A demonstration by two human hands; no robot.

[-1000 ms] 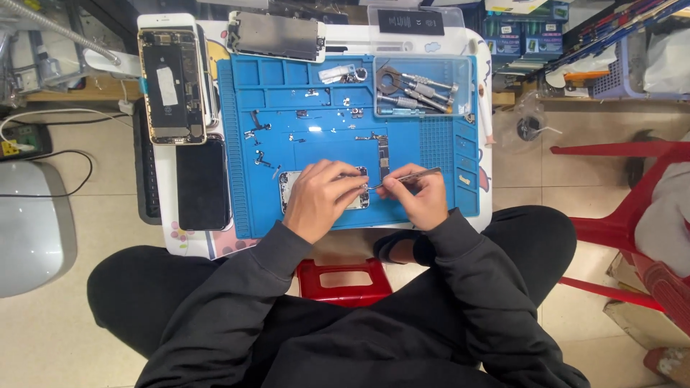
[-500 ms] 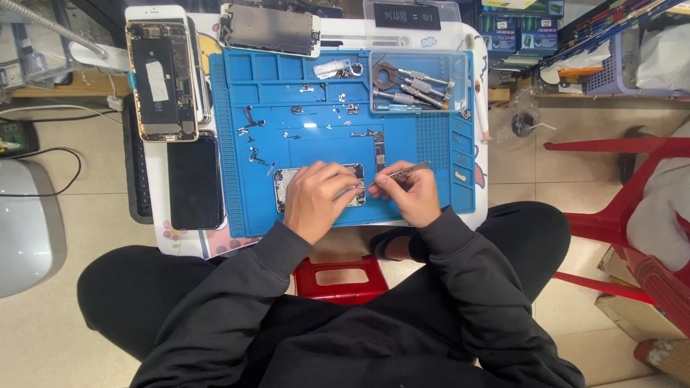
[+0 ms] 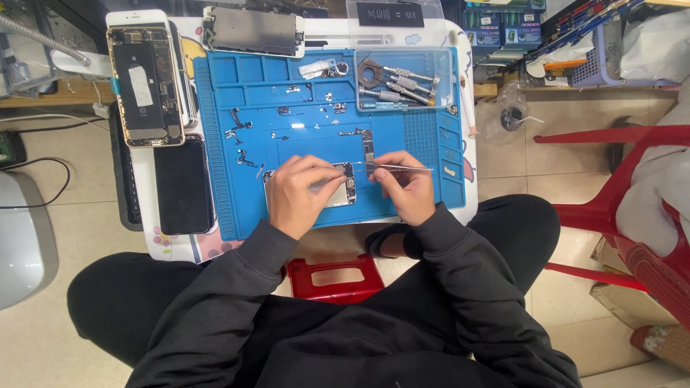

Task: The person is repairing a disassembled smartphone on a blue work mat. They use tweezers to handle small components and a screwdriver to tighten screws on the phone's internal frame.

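Right now your left hand [image 3: 300,194] lies over a small phone casing [image 3: 343,192] on the blue work mat [image 3: 402,205], fingers curled down on it and pinning it flat near the mat's front edge. Your right hand [image 3: 405,188] pinches a pair of thin metal tweezers [image 3: 402,167], whose tips point left at the casing's upper right corner, just below a narrow circuit board [image 3: 369,146] lying on the mat. Small screws and brackets are scattered over the mat's upper half. At its top right a clear tray [image 3: 440,66] holds metal tools. Left of the mat, an opened phone [image 3: 146,86] lies with its insides showing, and a dark screen panel [image 3: 184,185] sits just below it. A red stool [image 3: 334,279] shows between your knees.
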